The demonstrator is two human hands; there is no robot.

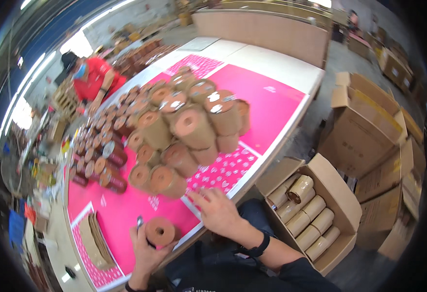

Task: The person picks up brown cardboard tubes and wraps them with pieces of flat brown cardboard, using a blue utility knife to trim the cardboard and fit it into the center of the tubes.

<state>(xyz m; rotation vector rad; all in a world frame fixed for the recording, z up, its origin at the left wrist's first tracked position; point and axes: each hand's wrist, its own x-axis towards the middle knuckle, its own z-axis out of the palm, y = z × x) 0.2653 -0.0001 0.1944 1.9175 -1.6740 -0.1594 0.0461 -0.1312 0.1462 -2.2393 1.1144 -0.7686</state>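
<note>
My left hand [144, 250] is wrapped round a terracotta pot [165, 239] at the table's near edge; the pot's flat base, with a small central hole, faces up. My right hand [218, 213] is open, fingers spread toward the heap and holding nothing. Just beyond it stand stacked terracotta pots in brown cardboard sleeves [192, 127], some with shiny clear film on top. To the left of the held pot lies a stack of flat, curved cardboard sleeves [95, 241]. Farther left, several bare brown pots [112, 152] are crowded together.
Pink printed sheets [267, 109] cover the white table. On my right, an open carton [337, 194] holds sleeved pots, some lying in rows; taller cartons [359, 134] stand behind it. Across the table at the far left is a person in a red shirt [96, 78]. A wooden panel [262, 31] rises beyond the table.
</note>
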